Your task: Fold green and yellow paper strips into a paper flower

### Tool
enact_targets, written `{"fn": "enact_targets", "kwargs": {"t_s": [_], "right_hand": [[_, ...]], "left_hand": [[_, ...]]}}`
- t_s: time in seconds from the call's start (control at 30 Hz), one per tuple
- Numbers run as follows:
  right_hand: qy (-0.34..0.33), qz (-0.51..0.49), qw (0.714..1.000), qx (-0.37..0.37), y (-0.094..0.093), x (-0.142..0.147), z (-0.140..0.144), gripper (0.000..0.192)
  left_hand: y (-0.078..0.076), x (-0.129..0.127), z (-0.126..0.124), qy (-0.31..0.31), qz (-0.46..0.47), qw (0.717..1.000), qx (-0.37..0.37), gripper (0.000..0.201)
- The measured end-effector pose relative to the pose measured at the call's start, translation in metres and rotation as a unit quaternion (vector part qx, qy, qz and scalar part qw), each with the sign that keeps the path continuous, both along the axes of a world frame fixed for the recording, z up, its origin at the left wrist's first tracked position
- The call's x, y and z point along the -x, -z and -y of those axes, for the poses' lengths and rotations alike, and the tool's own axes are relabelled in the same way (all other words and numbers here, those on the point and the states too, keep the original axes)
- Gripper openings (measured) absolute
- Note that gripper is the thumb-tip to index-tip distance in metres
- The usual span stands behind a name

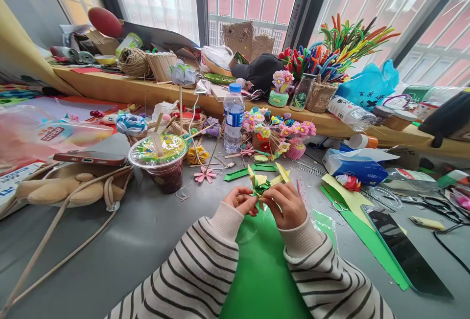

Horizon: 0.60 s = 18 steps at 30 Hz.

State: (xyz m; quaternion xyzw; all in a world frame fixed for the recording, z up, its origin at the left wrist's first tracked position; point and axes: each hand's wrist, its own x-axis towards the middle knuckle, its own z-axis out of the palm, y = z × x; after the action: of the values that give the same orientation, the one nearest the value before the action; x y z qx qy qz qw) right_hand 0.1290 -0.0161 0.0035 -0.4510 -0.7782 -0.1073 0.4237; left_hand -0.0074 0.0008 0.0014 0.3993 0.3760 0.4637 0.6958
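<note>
Between my two hands is a folded paper flower (260, 182) in green and pale yellow, with pointed tips sticking up. My left hand (240, 200) pinches its lower left side, thumb and fingers together. On the right, my right hand (284, 204) grips the flower with thumb and forefinger; a yellow paper strip (282, 174) pokes up by its fingers. The fingers hide part of the flower's base. Below both hands lies a green sheet (266, 260). Green folded paper strips (250, 171) rest just beyond the flower.
A lidded drink cup (165, 174) and a water bottle (233, 125) stand beyond my hands. A phone (407, 250), scissors (440, 206) and yellow paper (348, 201) lie to the right. At left sits a tan bag (69, 189). Pipe cleaners (330, 55) crowd the sill.
</note>
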Motion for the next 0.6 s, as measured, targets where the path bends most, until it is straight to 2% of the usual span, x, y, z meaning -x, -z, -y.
{"fn": "enact_targets", "kwargs": {"t_s": [0.43,0.6], "right_hand": [[0.010,-0.021,0.999,0.047,-0.0076,-0.0074,-0.0011,0.013],[0.049,-0.003,0.998,0.026,-0.0065,0.0015,0.0018,0.015]], "left_hand": [[-0.0070,0.0002,0.0027,0.008,-0.017,1.000,0.009,0.042],[-0.0037,-0.0019,0.0030,-0.025,-0.009,1.000,0.008,0.042]]}}
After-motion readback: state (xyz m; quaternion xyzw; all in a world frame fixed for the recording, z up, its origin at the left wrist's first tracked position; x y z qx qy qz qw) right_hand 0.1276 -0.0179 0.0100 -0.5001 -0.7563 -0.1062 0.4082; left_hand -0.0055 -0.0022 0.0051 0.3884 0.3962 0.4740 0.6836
